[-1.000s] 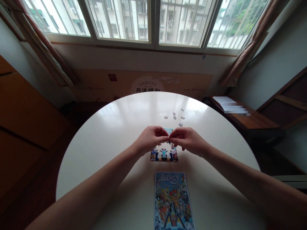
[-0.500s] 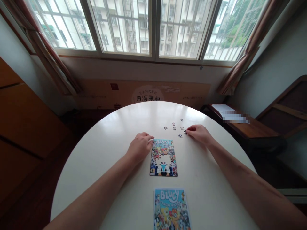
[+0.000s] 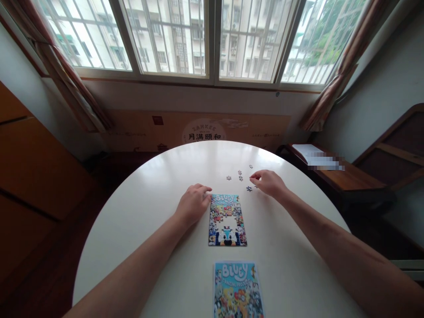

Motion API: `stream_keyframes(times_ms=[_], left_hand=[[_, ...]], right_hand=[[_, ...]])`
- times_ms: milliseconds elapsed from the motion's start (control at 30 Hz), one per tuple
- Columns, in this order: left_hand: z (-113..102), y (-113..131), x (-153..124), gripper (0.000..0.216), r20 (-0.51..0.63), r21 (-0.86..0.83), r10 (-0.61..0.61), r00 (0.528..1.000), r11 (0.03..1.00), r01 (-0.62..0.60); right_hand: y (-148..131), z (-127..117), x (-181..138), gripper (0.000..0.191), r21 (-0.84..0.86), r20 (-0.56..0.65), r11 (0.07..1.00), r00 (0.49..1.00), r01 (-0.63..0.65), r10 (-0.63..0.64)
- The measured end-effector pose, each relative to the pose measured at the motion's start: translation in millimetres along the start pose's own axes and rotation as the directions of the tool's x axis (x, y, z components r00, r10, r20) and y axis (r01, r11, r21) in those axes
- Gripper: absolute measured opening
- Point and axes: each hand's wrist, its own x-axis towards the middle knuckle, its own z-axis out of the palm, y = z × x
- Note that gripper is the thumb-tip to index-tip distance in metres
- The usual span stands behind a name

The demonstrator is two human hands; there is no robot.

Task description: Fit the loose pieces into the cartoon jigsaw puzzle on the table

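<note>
A partly filled colourful jigsaw puzzle (image 3: 227,220) lies flat in the middle of the round white table (image 3: 159,194), with a white gap at its centre. My left hand (image 3: 193,204) rests on the table, its fingers curled, with the fingertips at the puzzle's upper left corner. My right hand (image 3: 269,182) is beyond the puzzle's upper right corner, among several loose puzzle pieces (image 3: 239,175). Its thumb and fingers are pinched together on one small piece there. Another loose piece (image 3: 249,188) lies just left of that hand.
A printed "Bluey" reference picture (image 3: 237,289) lies at the table's near edge. A dark wooden side table (image 3: 351,179) with a white sheet stands to the right. Barred windows and tied curtains are behind, and a wooden cabinet stands at the left.
Both hands were pinched together above the puzzle a second ago. They came apart: the left went down to the puzzle's corner, the right went out to the loose pieces and shifted slightly left.
</note>
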Motion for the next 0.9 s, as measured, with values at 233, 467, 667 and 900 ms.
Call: stream_keyframes(times_ms=[233, 467, 667, 900], left_hand=[[3.2, -0.2, 2.2, 0.026, -0.04, -0.068, -0.031, 0.999, 0.997, 0.028], [9.4, -0.2, 5.0, 0.025, -0.084, -0.096, -0.017, 0.996, 0.995, 0.009], [9.7, 1.6, 4.5, 0.024, -0.126, -0.106, 0.015, 0.992, 0.994, -0.029], [5.0, 7.7, 2.7, 0.022, -0.179, -0.132, 0.067, 0.982, 0.987, -0.091]], right_hand=[[-36.1, 7.1, 25.2, 0.03, -0.186, 0.076, 0.982, 0.996, -0.037, 0.052], [-40.8, 12.2, 37.5, 0.026, -0.247, 0.077, 0.959, 0.984, -0.137, 0.161], [-39.3, 6.2, 45.6, 0.022, -0.162, 0.119, 0.965, 0.967, -0.206, 0.226], [-43.9, -6.8, 30.4, 0.018, 0.02, 0.089, 0.989, 0.986, -0.146, 0.144]])
